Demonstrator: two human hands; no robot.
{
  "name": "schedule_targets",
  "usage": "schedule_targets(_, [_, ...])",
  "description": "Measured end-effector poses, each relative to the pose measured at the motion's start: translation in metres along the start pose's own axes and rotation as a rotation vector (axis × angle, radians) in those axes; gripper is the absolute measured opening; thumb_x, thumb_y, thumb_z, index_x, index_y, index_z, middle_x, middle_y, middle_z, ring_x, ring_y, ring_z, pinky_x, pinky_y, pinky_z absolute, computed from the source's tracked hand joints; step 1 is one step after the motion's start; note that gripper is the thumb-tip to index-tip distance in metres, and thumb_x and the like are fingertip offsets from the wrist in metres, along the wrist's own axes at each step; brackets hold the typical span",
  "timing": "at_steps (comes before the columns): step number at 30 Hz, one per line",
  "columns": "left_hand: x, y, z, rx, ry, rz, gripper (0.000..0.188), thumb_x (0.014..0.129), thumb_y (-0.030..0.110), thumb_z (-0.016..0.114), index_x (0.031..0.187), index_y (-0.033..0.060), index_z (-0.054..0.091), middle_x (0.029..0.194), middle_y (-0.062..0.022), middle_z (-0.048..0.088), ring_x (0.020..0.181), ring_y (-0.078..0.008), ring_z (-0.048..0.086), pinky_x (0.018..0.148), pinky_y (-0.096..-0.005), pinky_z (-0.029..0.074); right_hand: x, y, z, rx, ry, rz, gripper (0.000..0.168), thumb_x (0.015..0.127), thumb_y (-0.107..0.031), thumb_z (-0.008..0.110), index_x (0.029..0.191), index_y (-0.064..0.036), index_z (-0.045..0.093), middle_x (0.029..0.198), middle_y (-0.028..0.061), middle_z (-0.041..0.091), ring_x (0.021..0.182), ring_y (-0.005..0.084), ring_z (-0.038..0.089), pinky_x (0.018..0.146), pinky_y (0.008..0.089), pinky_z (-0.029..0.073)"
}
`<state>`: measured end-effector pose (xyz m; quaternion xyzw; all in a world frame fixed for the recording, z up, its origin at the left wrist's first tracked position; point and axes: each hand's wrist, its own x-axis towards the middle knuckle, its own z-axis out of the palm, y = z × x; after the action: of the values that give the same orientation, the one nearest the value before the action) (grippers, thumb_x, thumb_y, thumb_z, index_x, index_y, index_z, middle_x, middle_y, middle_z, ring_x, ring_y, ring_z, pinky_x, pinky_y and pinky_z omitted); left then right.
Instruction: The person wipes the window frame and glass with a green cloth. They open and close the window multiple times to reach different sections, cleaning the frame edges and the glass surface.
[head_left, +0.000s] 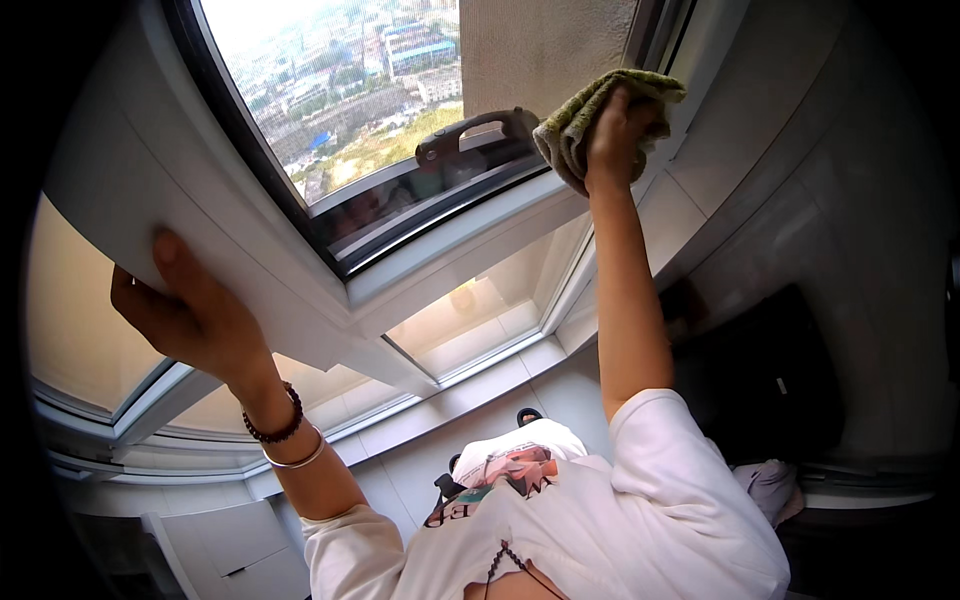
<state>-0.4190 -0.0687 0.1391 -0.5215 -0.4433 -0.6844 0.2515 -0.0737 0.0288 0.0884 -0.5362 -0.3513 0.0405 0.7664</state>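
A folded green-and-grey cloth (574, 139) is bunched in my right hand (616, 139), up at the lower right corner of a window. The cloth lies against the white window frame (480, 240). Just left of it is the dark window handle (480, 135), fixed to the sash below an insect screen (352, 90). At the left, my left hand (199, 307) grips the edge of a white frame post (225, 202), thumb on its face and fingers curled behind. A beaded bracelet and a silver bangle circle that wrist.
Lower glass panes (480, 315) stand below the window, above a tiled ledge (450, 409). A large black object (757, 375) stands at the right, near a light crumpled cloth (765, 484). White drawers (225, 540) are at the lower left. Pale floor tiles (427, 457) lie underfoot.
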Motion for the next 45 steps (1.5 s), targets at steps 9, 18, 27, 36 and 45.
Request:
schedule_targets(9, [-0.002,0.002,-0.009,-0.003,-0.005,-0.050,0.052,0.092,0.045,0.055,0.111,-0.0034,0.049,0.095,-0.0116,0.054,0.079,-0.0149,0.057,0.066,-0.0247,0.046,-0.100,-0.067,-0.003,-0.141,-0.311,0.082,0.079,0.089,-0.029,0.052,0.140,0.012,0.007,0.143,0.0360,0.015,0.135,0.0465,0.015,0.112,0.0457,0.013])
schedule_targets(18, [-0.002,0.002,-0.015,-0.055,-0.027,-0.076,0.055,0.091,0.047,0.056,0.115,-0.0024,0.050,0.101,-0.0139,0.055,0.087,-0.0192,0.059,0.072,-0.0278,0.047,-0.034,-0.003,-0.002,-0.065,-0.163,-0.148,0.081,0.094,-0.043,0.045,0.141,0.011,0.007,0.145,0.0355,0.012,0.137,0.0461,0.010,0.113,0.0459,0.010])
schedule_targets(27, [-0.005,0.008,-0.012,-0.254,-0.064,-0.085,0.044,0.095,0.037,0.052,0.118,-0.0001,0.047,0.104,-0.0100,0.050,0.098,-0.0188,0.052,0.085,-0.0292,0.040,-0.038,-0.018,-0.016,-0.243,-0.212,-0.152,0.070,0.097,-0.038,0.041,0.140,0.010,0.014,0.143,0.0301,0.025,0.134,0.0401,0.024,0.112,0.0448,0.012])
schedule_targets(36, [-0.006,0.009,-0.011,-0.334,-0.061,-0.077,0.039,0.095,0.031,0.054,0.117,0.0001,0.047,0.106,-0.0095,0.051,0.097,-0.0168,0.052,0.084,-0.0276,0.040,-0.019,0.017,-0.047,-0.715,-0.213,-0.307,0.074,0.093,-0.045,0.042,0.140,0.007,0.020,0.137,0.0241,0.041,0.127,0.0341,0.039,0.097,0.0551,0.020])
schedule_targets(45, [-0.006,0.007,-0.015,-0.301,-0.095,-0.104,0.039,0.096,0.033,0.052,0.119,0.0012,0.046,0.107,-0.0097,0.051,0.098,-0.0178,0.053,0.085,-0.0288,0.042,-0.032,-0.004,-0.027,-0.791,-0.337,-0.781,0.083,0.087,-0.049,0.047,0.144,0.002,0.015,0.151,0.0269,0.005,0.140,0.0417,0.002,0.107,0.0584,0.007])
